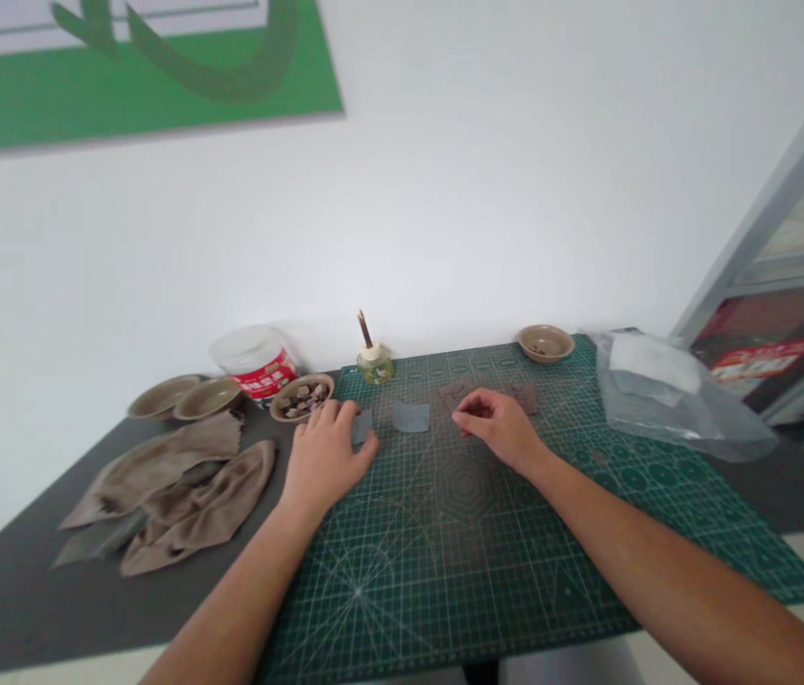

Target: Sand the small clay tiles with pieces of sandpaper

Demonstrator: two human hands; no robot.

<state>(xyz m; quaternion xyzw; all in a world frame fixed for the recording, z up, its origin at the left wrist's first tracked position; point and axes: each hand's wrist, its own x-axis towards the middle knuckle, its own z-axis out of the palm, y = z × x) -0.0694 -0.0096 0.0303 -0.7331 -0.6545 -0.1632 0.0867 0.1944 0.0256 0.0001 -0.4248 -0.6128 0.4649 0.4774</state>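
Note:
My left hand (328, 451) lies palm down at the left edge of the green cutting mat (402, 571), thumb apart from the fingers. It partly covers a small grey square sheet (362, 427) and is close to a bowl of small brown and pale pieces (303, 397). A second grey sheet (411, 417), slightly curled, lies between my hands. My right hand (498, 426) is closed in a pinch above the mat; what its fingertips hold, if anything, is too small to tell. Beside it lie a brown patch (455, 390) and another brown patch (521, 398), partly hidden.
At left are crumpled brown cloths (194, 490), two stacked-looking brown bowls (207, 398) and a clear jar with red label (257, 363). A small glass bottle (375, 364) with a brown stick stands behind. A shallow bowl (545, 343) and a plastic bag (673, 390) sit at right.

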